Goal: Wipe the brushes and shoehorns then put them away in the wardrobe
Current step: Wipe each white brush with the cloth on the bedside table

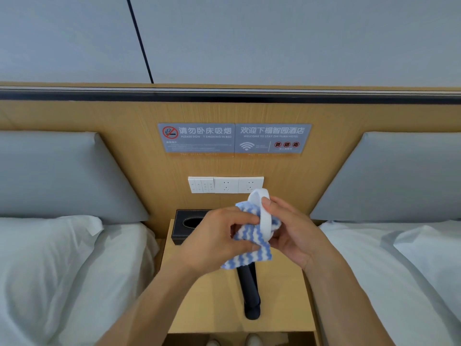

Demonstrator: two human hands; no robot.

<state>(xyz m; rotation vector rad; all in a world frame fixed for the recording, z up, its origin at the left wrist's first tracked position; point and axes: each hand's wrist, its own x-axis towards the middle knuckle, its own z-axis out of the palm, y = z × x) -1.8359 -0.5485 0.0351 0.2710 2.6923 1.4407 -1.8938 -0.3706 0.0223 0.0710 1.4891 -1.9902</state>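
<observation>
My right hand (294,231) holds a white shoehorn (265,221) upright above the wooden nightstand (207,298), thumb on its upper part. My left hand (217,240) grips a blue and white striped cloth (252,243) and presses it against the shoehorn's left side. The cloth hangs down below both hands. A dark, long shoehorn (249,293) lies flat on the nightstand under the hands, its far end hidden by the cloth.
A black tissue box (185,224) stands at the back left of the nightstand. Beds with white pillows (50,258) flank the nightstand on both sides. Wall sockets and switches (224,185) and two grey signs sit on the wooden panel behind.
</observation>
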